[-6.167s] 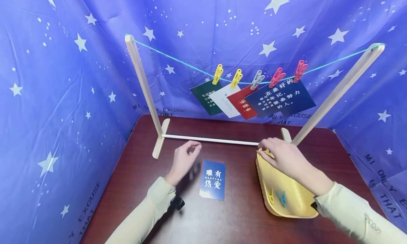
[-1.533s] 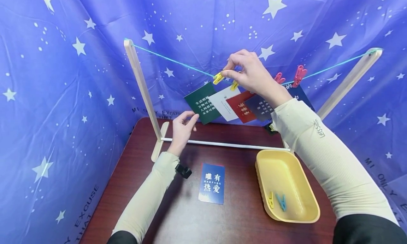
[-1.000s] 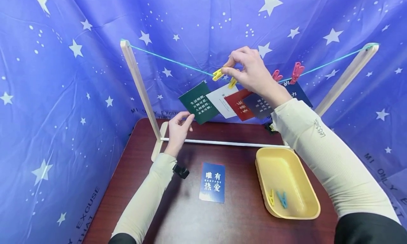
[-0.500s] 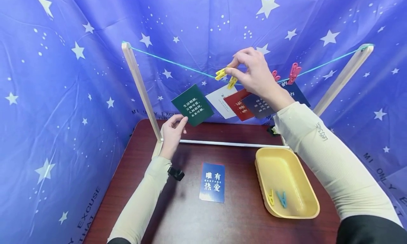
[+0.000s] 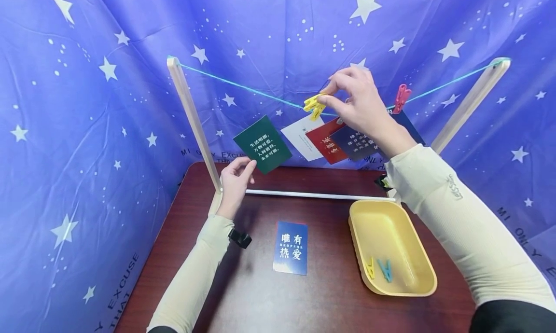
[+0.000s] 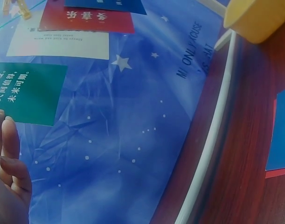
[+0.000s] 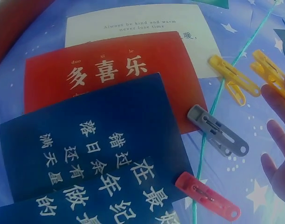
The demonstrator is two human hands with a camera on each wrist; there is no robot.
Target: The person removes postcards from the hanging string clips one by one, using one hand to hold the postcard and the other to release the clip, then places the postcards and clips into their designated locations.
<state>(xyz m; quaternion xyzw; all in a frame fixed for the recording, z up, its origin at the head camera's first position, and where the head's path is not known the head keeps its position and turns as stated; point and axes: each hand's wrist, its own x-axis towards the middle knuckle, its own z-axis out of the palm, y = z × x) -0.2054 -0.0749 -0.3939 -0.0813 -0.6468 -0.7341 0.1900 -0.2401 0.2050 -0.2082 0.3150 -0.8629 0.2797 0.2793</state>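
My left hand (image 5: 235,186) pinches a green card (image 5: 263,144) by its lower corner, left of the hanging cards and below the cord. Between thumb and fingertips, my right hand (image 5: 358,104) pinches a yellow clothespin (image 7: 269,69), off the teal cord (image 7: 218,100). Beside it a second yellow clothespin (image 7: 234,79) clips the white card (image 7: 142,28) to the cord. A grey clothespin (image 7: 218,129) stands by the red card (image 7: 109,65). A pink clothespin (image 7: 207,196) is at a blue card (image 7: 93,126); in the head view the right hand hides part of this row.
The cord runs between two wooden posts (image 5: 193,125), joined low by a white rod (image 5: 299,194). A blue card (image 5: 290,248) lies on the dark red table (image 5: 243,294). The yellow basket (image 5: 393,212) at right holds a yellow and a blue clothespin (image 5: 384,270).
Both hands have risen from low over the table. The green card came away from the cord and moved left in the left hand; the right hand took the yellow clothespin off and drew it right.
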